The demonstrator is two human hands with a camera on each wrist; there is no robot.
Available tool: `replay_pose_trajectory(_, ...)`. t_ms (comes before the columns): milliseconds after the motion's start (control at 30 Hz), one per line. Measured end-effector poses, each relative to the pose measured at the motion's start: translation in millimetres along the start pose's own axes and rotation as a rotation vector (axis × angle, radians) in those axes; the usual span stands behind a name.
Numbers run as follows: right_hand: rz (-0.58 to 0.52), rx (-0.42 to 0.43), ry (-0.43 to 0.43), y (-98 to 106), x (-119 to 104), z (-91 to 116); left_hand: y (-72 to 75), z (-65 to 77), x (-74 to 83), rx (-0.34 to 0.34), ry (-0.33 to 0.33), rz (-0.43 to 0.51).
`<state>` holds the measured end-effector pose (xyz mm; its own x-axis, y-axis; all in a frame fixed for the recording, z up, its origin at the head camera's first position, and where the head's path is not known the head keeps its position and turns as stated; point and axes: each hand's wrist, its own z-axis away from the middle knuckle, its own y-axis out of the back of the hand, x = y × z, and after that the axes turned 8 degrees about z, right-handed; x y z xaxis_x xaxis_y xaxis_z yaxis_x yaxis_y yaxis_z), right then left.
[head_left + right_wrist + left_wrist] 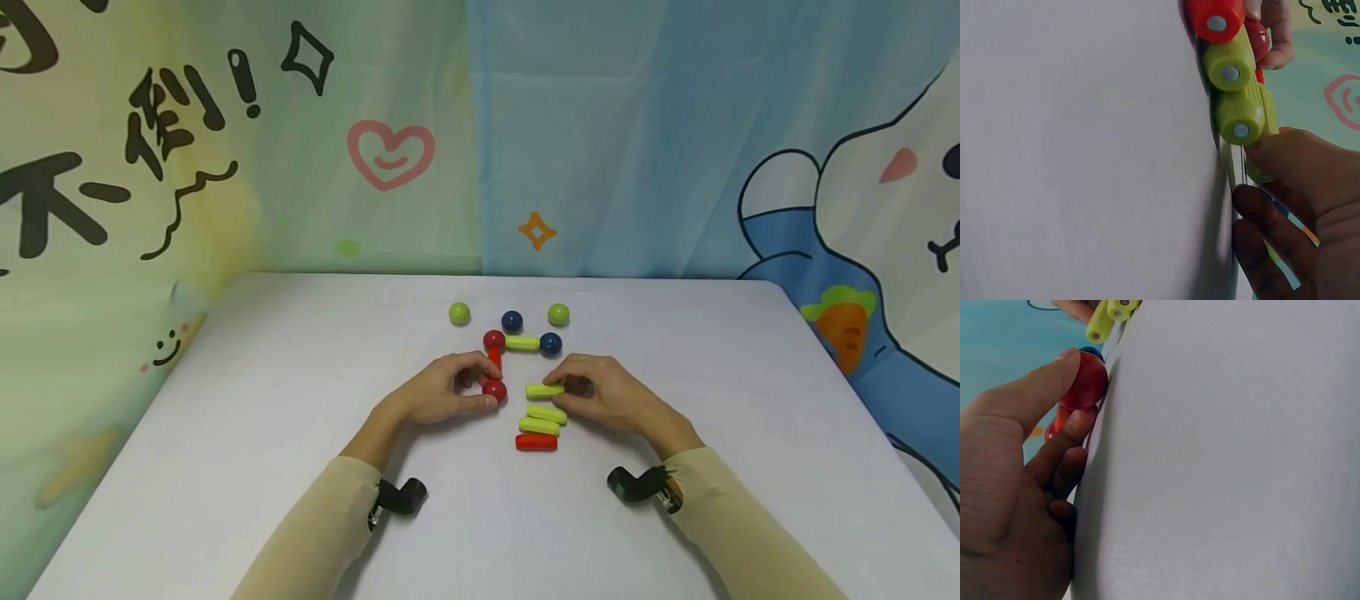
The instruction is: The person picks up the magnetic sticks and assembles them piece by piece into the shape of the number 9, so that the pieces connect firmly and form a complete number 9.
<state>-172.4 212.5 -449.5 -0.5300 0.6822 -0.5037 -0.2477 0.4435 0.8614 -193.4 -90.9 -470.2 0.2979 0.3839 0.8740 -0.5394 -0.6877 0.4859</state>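
My left hand (438, 390) pinches a red ball (495, 391) between thumb and fingertips; the left wrist view shows the ball (1087, 381) close up. A red rod (495, 357) runs from it to a second red ball (493, 339). From that one, a yellow-green rod (522, 342) reaches right to a dark blue ball (551, 344). My right hand (611, 393) grips the right end of another yellow-green rod (542, 391). Nearer me lie two more yellow-green rods (538, 426) and a red rod (536, 442), with silver discs in their ends in the right wrist view.
Beyond the joined pieces sit a loose dark blue ball (512, 322) and two green balls, one left (459, 313) and one right (558, 314). Everything lies on a white table (262, 417), with a printed curtain (600, 150) behind its far edge.
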Motion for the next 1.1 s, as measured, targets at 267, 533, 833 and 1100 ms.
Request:
replay_pose_trajectory(267, -0.04, 0.026, 0.024, -5.9, -5.2, -4.0, -0.7, -0.1, 0.4, 0.008, -0.002, 0.014)
replay_pose_trajectory(533, -0.056, 0.049, 0.037, -9.7, -10.5, -7.2, -0.5, 0.5, 1.0, 0.01, -0.01, 0.01)
replay_pose_trajectory(833, -0.037, 0.067, 0.03, -9.1, -11.2, -4.8, -6.6, -3.2, 3.5, 0.01, -0.032, 0.041)
replay_pose_trajectory(1100, -0.054, 0.081, 0.039, -12.6, -13.9, -8.8, -1.3, -0.8, -0.8, 0.033, -0.008, 0.004)
